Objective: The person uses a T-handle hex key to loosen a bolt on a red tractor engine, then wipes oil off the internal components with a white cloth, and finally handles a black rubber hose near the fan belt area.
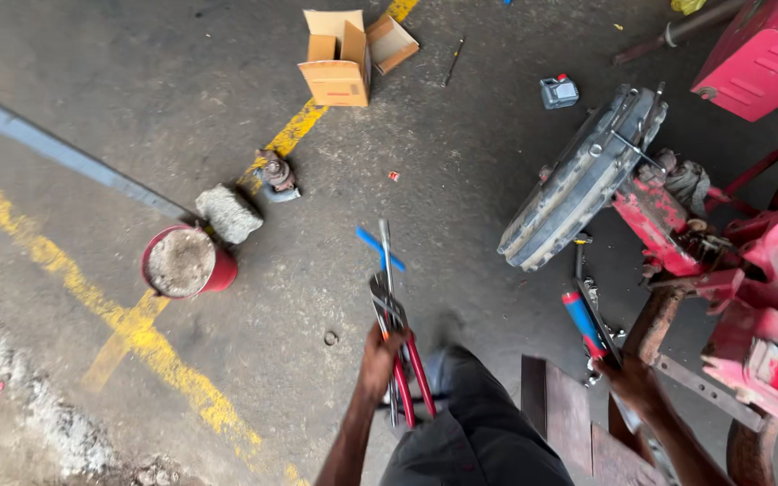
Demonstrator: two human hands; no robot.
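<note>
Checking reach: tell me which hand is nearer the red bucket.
Left. The left hand, gripping red-handled pliers, is right of the red bucket; the right hand is farther right, beside the red machine.

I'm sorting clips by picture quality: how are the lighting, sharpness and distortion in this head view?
Head view: soft, even daylight, no hard glare; only a faint shadow on the concrete floor. The cardboard box and red bucket look sharp; the left hand with its pliers and the right hand are slightly soft. Wide-angle stretching shows towards the edges.
</note>
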